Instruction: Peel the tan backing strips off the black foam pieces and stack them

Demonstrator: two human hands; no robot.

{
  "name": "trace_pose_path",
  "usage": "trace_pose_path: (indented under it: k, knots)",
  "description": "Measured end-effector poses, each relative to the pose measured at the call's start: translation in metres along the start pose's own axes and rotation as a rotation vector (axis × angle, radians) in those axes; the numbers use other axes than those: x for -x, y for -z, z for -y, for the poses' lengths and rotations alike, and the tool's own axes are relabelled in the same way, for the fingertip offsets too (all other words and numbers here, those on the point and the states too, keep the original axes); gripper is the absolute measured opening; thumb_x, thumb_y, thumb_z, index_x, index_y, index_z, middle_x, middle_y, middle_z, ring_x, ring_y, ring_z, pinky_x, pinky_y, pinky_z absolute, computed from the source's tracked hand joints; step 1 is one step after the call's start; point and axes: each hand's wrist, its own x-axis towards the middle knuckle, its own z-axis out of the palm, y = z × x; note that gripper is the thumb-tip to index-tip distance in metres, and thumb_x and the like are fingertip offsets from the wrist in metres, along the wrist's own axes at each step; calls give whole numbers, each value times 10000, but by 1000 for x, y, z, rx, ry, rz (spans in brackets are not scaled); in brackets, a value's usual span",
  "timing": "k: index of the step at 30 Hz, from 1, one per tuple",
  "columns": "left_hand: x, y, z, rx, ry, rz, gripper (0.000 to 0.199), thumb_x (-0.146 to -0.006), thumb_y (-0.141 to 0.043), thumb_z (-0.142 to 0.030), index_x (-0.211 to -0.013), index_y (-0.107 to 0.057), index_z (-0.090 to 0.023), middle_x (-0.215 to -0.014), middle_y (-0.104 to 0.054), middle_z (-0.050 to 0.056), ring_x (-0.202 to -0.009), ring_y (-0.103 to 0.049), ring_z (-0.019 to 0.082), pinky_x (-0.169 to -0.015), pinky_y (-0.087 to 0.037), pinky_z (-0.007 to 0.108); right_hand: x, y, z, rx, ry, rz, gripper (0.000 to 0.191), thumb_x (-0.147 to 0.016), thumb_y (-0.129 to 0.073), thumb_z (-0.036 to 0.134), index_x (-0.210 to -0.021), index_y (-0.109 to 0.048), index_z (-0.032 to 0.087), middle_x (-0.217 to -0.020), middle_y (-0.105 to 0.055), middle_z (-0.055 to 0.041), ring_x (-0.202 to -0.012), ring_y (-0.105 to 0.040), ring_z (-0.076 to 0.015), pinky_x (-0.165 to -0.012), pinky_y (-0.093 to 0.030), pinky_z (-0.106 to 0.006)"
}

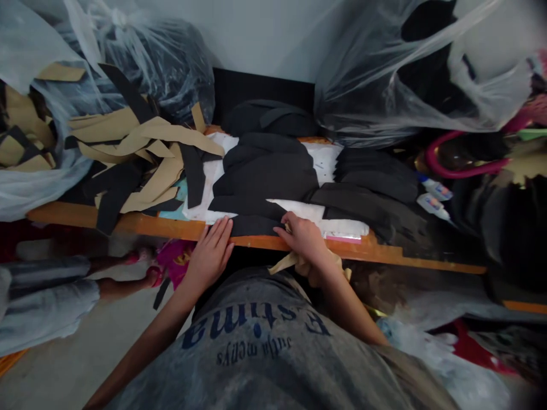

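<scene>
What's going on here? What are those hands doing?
A person is working at an orange wooden board. Their left hand lies flat at the board's edge, beside a stack of black cut pieces on a white sheet. Their right hand rests on the pieces, with a crumpled tan strip below it. Tan and black offcuts are heaped nearby, and another person's legs are beside the board.

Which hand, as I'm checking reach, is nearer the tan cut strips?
Left. The left hand rests at the orange board edge, right of the tan cut strips; the right hand sits farther right, on the black cut pieces.
</scene>
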Motion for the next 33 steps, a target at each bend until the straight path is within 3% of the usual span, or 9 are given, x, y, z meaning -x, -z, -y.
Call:
trace_pose_path:
  k: [5, 10, 12, 15, 19, 22, 25, 30, 33]
  knots:
    - [9, -13, 1, -116, -9, 31, 674, -1015, -434, -393, -1619, -248, -159, -1659, -299, 166, -1542, -304, 326, -1259, -235, 534, -1, 7, -27, -578, 37, 36, 380, -948, -548, 488, -943, -731, 155, -757, -712, -32, -683, -613, -160, -645, -441, -262]
    - [10, -15, 3, -163, -44, 6, 740, -1016, -444, -425, -1638, -154, -147, -1665, -280, 177, -1541, -293, 355, -1244, -246, 555, 3, 11, -54, -752, -146, -307, 405, -874, -614, 501, -1024, -703, 135, -696, -659, -15, -643, -589, -160, -607, -438, -260]
    - [9, -14, 2, -170, -59, -1, 736, -1021, -439, -420, -1639, -141, -153, -1662, -290, 184, -1531, -314, 361, -1241, -244, 573, 9, 12, -57, -718, -99, -290, 350, -863, -646, 476, -989, -714, 156, -706, -659, -11, -656, -590, -162, -617, -429, -257]
    - [5, -11, -3, -146, -72, -85, 704, -1013, -473, -376, -1631, -201, -175, -1637, -341, 199, -1496, -370, 372, -1229, -259, 605, 19, 8, -47, -534, 21, -144, 195, -862, -682, 365, -931, -725, 188, -722, -674, -4, -679, -594, -161, -653, -414, -258]
    - [-16, -8, -20, -70, -181, -231, 621, -963, -570, -267, -1557, -400, -201, -1478, -511, 209, -1341, -522, 356, -1102, -459, 529, 23, -3, -26, -327, 42, -69, 117, -859, -694, 229, -970, -713, 195, -807, -706, -19, -742, -627, -176, -711, -407, -270]
    - [-41, -13, -36, 44, -342, -189, 521, -972, -511, -173, -1491, -491, -214, -1310, -589, 172, -1152, -615, 261, -965, -551, 405, 21, -8, -20, -256, 0, -86, 133, -860, -697, 207, -992, -699, 193, -833, -711, -28, -758, -634, -186, -713, -401, -274]
    - [-69, -24, -49, 78, -483, -93, 464, -994, -406, -132, -1430, -544, -210, -1252, -602, 144, -1097, -625, 218, -906, -566, 355, 20, -8, -24, -272, 36, -84, 158, -848, -691, 176, -1004, -691, 202, -828, -709, -13, -737, -623, -175, -698, -396, -263]
    - [-94, -40, -53, 89, -535, -16, 269, -1013, -444, -230, -1125, -684, -181, -1202, -630, 114, -1001, -629, 196, -858, -556, 337, 22, -7, -32, -377, 54, -114, 178, -842, -675, 178, -1016, -687, 210, -882, -725, -7, -778, -643, -172, -736, -424, -260]
    - [-95, -43, -51, 104, -570, -69, 280, -1008, -444, -204, -1185, -661, -195, -1194, -623, 107, -990, -624, 181, -847, -553, 317, 22, -9, -34, -387, 49, -119, 173, -848, -671, 184, -1019, -686, 207, -877, -724, -11, -783, -647, -177, -741, -425, -264]
